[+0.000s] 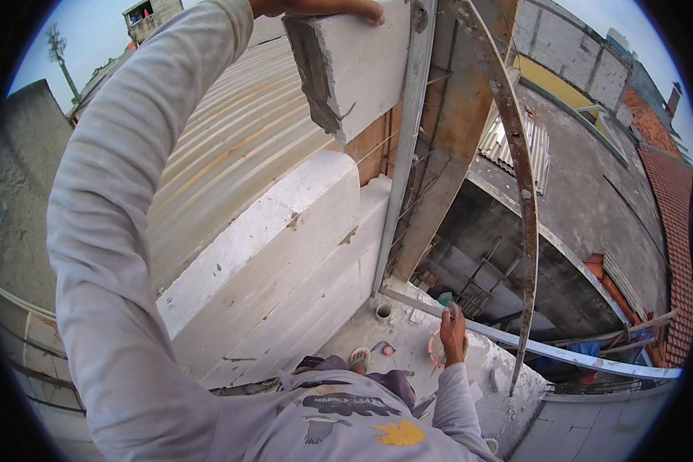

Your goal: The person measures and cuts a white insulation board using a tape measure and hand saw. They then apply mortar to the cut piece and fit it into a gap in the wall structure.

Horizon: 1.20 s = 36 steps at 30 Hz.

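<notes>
At the top of the head view, my left hand (323, 7) is closed over the upper edge of a white lightweight concrete block (369, 69). The block stands tilted beside an upright metal channel (413, 115), its rough grey mortared side toward the left. Below it runs a wall of similar white blocks (285, 254); whether the two touch I cannot tell. My right hand (453, 339) is lower right with fingers pinched together, beside a thin orange ring (435, 350). What the fingers hold is too small to name.
A corrugated roof (239, 115) lies beyond the wall. A long rusty curved metal strip (525, 192) and a metal rail (562, 353) cross the right side, above a drop to a lower yard (477, 277). A pipe opening (383, 311) sits in the concrete ledge (354, 327) by my foot.
</notes>
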Tool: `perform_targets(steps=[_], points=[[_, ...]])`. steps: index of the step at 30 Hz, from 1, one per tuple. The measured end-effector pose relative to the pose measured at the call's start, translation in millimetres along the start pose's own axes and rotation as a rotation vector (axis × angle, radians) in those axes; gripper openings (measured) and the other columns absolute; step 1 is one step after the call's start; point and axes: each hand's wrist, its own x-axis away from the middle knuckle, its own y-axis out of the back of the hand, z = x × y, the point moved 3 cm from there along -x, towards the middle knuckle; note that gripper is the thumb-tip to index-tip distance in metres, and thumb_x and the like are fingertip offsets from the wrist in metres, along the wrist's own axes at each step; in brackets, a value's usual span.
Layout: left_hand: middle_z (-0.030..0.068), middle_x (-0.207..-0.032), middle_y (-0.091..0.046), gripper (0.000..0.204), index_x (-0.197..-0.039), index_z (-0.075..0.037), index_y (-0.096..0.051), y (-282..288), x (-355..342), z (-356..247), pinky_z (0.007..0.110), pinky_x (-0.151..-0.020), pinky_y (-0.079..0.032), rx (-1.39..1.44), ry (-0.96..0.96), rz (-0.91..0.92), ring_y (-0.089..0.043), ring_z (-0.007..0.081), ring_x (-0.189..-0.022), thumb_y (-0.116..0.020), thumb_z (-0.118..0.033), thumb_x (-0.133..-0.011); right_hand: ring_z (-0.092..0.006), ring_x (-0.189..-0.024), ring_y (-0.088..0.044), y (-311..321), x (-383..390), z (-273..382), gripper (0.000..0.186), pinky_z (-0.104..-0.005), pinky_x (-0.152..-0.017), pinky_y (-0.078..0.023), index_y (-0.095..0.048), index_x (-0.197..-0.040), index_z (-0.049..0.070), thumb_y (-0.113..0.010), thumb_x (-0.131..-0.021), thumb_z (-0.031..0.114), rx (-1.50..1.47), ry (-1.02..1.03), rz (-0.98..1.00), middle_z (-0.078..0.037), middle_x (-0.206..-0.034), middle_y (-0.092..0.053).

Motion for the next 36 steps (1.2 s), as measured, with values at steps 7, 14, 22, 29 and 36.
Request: perform_targets(steps=[7,14,22,29,36], points=[[0.0213,-0.135,-0.068,0.075,-0.143,-0.003,-0.063,-7.0,26.0,-16.6,0.043,-0.098,-0.053,-0.024,0.08,-0.036,-0.066,0.0342,-0.121,-0.065,-0.059,-0.093,-0.0346,-0.117,-0.068,-20.9,-23.2,10.7,0.044,-0.0407,-0.102,-0.051,-0.063,-0.136,-0.005,-0.058,-0.104,0.025,0.064,0.086,0.057,-0.024,-0.127,-0.07],[0.023,-0.139,-0.065,0.078,-0.149,0.0,-0.056,-21.3,12.8,-21.8,0.042,-0.105,-0.05,0.017,0.076,0.03,-0.063,0.0348,-0.126,-0.067,-0.055,-0.094,-0.0415,-0.116,-0.065,-9.9,-46.4,35.6,0.04,-0.0458,-0.102,-0.049,-0.064,-0.133,-0.002,-0.058,-0.103,0.024,0.06,0.148,0.043,-0.023,-0.12,-0.071],[0.0266,-0.149,-0.057,0.088,-0.155,0.003,-0.045,-53.2,-5.7,-4.1,0.043,-0.114,-0.044,0.118,0.018,-0.016,-0.057,0.0385,-0.135,-0.069,-0.054,-0.092,-0.0396,-0.114,-0.067,-14.4,-50.8,38.8,0.04,-0.0441,-0.101,-0.05,-0.064,-0.134,0.0,-0.059,-0.103,0.025,0.03,0.127,0.066,-0.024,-0.121,-0.07],[0.024,-0.147,-0.055,0.099,-0.156,0.0,-0.042,-73.9,-13.9,18.4,0.041,-0.105,-0.05,-0.013,-0.021,-0.149,-0.06,0.0353,-0.126,-0.073,-0.063,-0.087,-0.0385,-0.114,-0.069,-24.7,-55.2,35.0,0.042,-0.0434,-0.1,-0.051,-0.063,-0.136,0.001,-0.059,-0.103,0.027,-0.012,0.135,0.089,-0.023,-0.124,-0.07],[0.0259,-0.138,-0.062,0.09,-0.155,0.0,-0.045,-70.5,-9.9,11.5,0.04,-0.094,-0.057,0.073,0.004,-0.138,-0.071,0.0331,-0.111,-0.076,-0.052,-0.088,-0.0378,-0.115,-0.07,-36.2,-74.5,56.7,0.04,-0.0426,-0.1,-0.053,-0.064,-0.135,0.001,-0.061,-0.103,0.025,-0.078,0.165,0.096,-0.023,-0.128,-0.07]])
